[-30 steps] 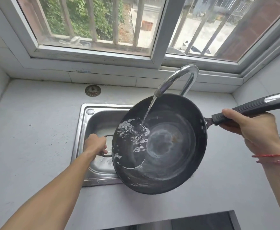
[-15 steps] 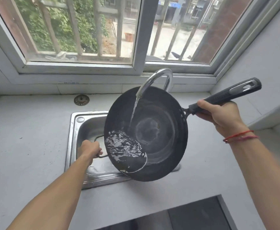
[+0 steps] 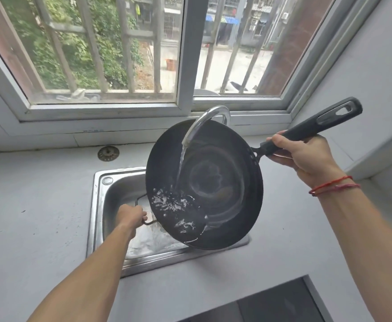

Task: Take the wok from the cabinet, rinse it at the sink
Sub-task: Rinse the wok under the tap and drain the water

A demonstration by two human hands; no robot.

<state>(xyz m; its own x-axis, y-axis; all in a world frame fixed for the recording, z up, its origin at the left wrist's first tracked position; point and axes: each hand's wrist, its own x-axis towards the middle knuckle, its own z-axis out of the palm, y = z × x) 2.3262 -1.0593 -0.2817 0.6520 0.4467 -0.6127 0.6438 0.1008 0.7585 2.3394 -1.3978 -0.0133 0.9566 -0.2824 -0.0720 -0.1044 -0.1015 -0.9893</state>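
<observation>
Two hands hold the round black metal wok (image 3: 225,189) over the shiny steel sink (image 3: 111,198). I see the right hand (image 3: 304,154) with its fingers curled tight round the long black handle (image 3: 306,129). The left hand (image 3: 130,217) has its fingers wrapped round the small wire loop handle (image 3: 141,198) on the low side. The wok tips down to the left (its low edge hangs over the sink). Water falls from the curved silver tap (image 3: 204,122) into the wok and splashes near the low edge. A red string band (image 3: 329,184) sits on the right wrist. A small round metal disc (image 3: 108,153) lies on the grey counter (image 3: 39,205) behind the sink.
</observation>
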